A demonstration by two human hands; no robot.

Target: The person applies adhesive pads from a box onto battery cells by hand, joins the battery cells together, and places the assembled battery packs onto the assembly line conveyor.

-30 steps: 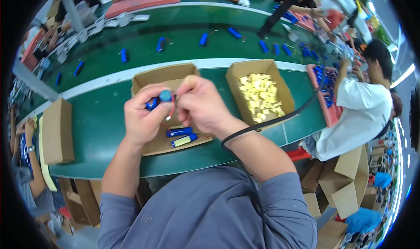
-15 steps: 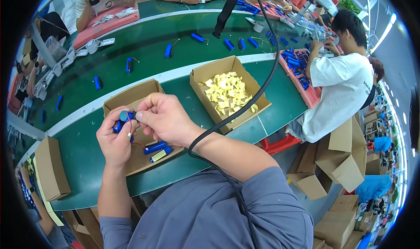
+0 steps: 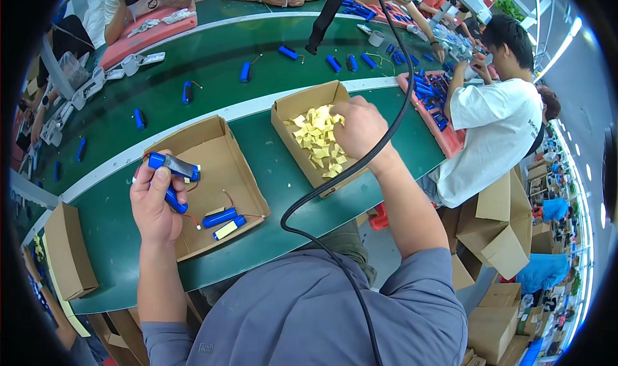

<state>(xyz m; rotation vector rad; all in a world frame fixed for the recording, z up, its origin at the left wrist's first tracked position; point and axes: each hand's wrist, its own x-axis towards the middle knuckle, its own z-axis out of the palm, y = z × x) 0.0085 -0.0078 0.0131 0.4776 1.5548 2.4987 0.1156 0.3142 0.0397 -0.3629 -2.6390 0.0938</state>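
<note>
My left hand (image 3: pixel 154 202) is closed around blue cylindrical battery packs with thin red wires. One battery pack (image 3: pixel 185 169) with a dark patch lies across the fingertips, and another battery pack (image 3: pixel 174 200) pokes out below the thumb. The hand hangs over the left side of a shallow cardboard box (image 3: pixel 248 179). Inside that box rest a blue battery pack (image 3: pixel 219 217) and a second pack with a yellow strip (image 3: pixel 230 227). Over the right edge of another box, my right hand (image 3: pixel 362 126) curls its fingers down at folded yellow paper pieces (image 3: pixel 317 134); its fingertips are partly hidden.
A black cable (image 3: pixel 309 195) hangs across the view, close to my right forearm. More battery packs (image 3: pixel 245 72) lie spread along the green conveyor (image 3: pixel 212 57). A closed carton (image 3: pixel 72 250) stands at left. A co-worker (image 3: pixel 499 118) sits at right beside a pink tray (image 3: pixel 450 137) full of packs.
My right hand has left the battery pack at my left hand and moved right to the yellow pieces. My left hand has shifted slightly left, still holding the packs.
</note>
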